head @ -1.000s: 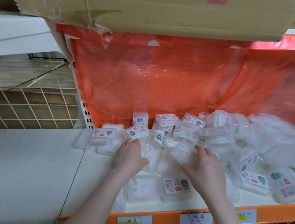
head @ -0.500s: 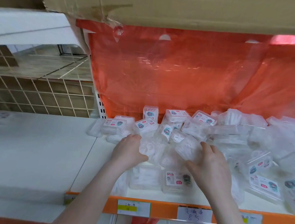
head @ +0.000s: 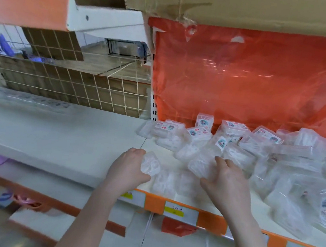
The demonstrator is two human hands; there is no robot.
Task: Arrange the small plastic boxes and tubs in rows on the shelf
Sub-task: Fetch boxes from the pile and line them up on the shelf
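Observation:
A loose heap of small clear plastic boxes [head: 256,152] with white labels covers the white shelf [head: 265,214] from the middle to the right edge. My left hand [head: 127,168] grips one clear box [head: 151,165] just left of the heap, near the shelf's front. My right hand [head: 227,182] holds another clear box [head: 201,165] at the heap's front left. Two more boxes [head: 173,183] lie flat between my hands by the front edge.
An orange plastic sheet [head: 254,79] hangs behind the heap, under a cardboard carton [head: 232,5]. The shelf's orange front strip carries price labels [head: 180,212]. To the left runs a bare white shelf [head: 55,135] with a wire grid [head: 71,86] behind it.
The view has swung left and tilted. My left hand has pulled a clear box out of the heap toward the left front, and my right hand has lifted another from the pile.

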